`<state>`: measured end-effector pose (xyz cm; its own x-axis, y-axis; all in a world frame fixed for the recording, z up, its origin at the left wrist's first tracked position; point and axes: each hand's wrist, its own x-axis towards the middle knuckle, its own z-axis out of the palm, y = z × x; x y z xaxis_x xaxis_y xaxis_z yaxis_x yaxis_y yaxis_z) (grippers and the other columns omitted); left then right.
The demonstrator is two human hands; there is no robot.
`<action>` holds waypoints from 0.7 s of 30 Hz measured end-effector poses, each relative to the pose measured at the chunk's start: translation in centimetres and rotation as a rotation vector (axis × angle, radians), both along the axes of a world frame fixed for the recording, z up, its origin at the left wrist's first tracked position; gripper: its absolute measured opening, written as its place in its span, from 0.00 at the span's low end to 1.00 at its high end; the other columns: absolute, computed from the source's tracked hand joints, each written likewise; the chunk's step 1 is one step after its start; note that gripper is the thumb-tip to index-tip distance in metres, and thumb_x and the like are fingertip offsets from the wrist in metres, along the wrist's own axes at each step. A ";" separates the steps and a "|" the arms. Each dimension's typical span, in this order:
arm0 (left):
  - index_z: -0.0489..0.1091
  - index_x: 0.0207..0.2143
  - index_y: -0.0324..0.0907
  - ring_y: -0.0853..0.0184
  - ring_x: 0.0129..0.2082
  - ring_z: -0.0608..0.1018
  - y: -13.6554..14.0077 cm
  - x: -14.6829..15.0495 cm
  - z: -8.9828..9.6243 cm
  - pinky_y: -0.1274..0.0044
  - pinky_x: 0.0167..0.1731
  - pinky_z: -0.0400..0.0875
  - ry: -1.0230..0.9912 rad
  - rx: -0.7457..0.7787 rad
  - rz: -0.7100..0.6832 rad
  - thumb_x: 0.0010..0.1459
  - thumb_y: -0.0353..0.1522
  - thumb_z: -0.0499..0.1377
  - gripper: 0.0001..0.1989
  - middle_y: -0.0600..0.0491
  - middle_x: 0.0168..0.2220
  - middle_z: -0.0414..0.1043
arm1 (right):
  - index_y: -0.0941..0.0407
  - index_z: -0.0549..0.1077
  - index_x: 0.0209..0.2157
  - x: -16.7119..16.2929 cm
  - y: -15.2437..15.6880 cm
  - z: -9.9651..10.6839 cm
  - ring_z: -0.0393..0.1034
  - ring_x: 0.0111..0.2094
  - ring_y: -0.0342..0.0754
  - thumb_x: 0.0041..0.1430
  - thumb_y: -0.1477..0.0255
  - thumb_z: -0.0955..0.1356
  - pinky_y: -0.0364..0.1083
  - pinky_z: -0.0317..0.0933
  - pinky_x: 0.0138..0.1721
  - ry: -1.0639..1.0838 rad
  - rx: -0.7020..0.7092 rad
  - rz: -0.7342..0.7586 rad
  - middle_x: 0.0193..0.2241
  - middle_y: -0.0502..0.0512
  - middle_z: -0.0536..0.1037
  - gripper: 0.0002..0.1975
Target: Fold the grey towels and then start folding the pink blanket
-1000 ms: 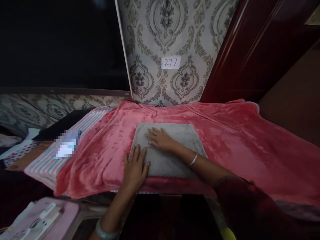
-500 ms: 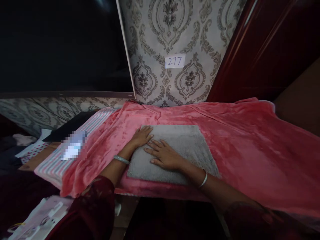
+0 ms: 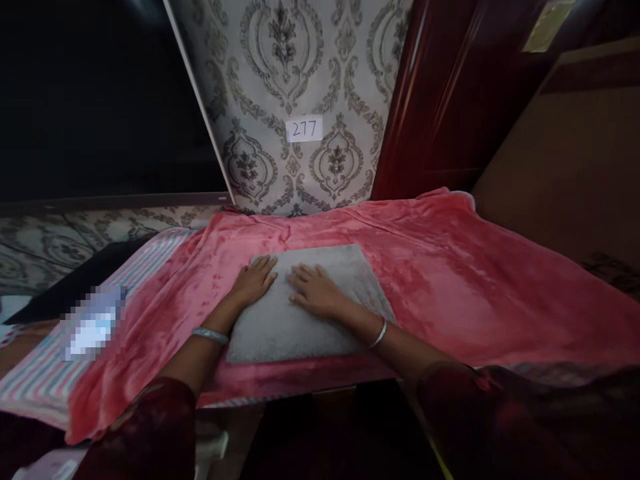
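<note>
A grey, plush rectangular cloth (image 3: 295, 333) lies flat on a pink fleece blanket (image 3: 450, 287). My left hand (image 3: 254, 280) rests open on the cloth's left edge, near its far left corner, fingers pointing away from me. Flat on the middle of the cloth is my right hand (image 3: 316, 290), fingers spread and angled to the left. Neither hand grips anything. The cloth's right part and near edge show uncovered; the surface under both palms is hidden.
A striped cloth (image 3: 150, 260) shows beneath the blanket at the left, with a blurred-out object (image 3: 95, 327) on it. Behind stand a large dark screen (image 3: 100, 100), a patterned wall with a paper label (image 3: 304, 129) reading 277, and a dark red wooden panel (image 3: 440, 100).
My view has turned to the right, so everything appears shifted left. My hands are a little farther apart on the grey cloth, both still lying flat.
</note>
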<state>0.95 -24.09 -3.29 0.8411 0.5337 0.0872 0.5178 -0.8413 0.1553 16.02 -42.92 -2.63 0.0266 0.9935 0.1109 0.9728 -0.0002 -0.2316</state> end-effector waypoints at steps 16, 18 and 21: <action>0.64 0.64 0.33 0.50 0.65 0.67 -0.9 -1.5 0.9 0.61 0.63 0.63 -0.275 0.030 0.250 0.62 0.41 0.52 0.31 0.34 0.65 0.64 | 0.57 0.63 0.68 11.4 -10.1 -5.2 0.66 0.62 0.57 0.62 0.64 0.63 0.60 0.58 0.63 0.481 0.328 -0.559 0.62 0.63 0.71 0.34; 0.68 0.61 0.35 0.50 0.56 0.76 -0.8 -2.9 1.0 0.63 0.55 0.71 -0.323 -0.078 0.381 0.60 0.42 0.53 0.31 0.37 0.56 0.74 | 0.55 0.64 0.67 11.1 -11.2 -5.6 0.73 0.54 0.57 0.61 0.63 0.63 0.60 0.65 0.57 0.580 0.363 -0.615 0.54 0.61 0.78 0.33; 0.73 0.54 0.39 0.53 0.44 0.81 -0.8 -5.1 0.5 0.67 0.44 0.75 -0.320 -0.268 0.465 0.57 0.46 0.56 0.28 0.44 0.42 0.80 | 0.57 0.66 0.65 10.8 -11.9 -5.6 0.75 0.46 0.58 0.61 0.60 0.63 0.60 0.68 0.52 0.634 0.317 -0.700 0.47 0.61 0.81 0.33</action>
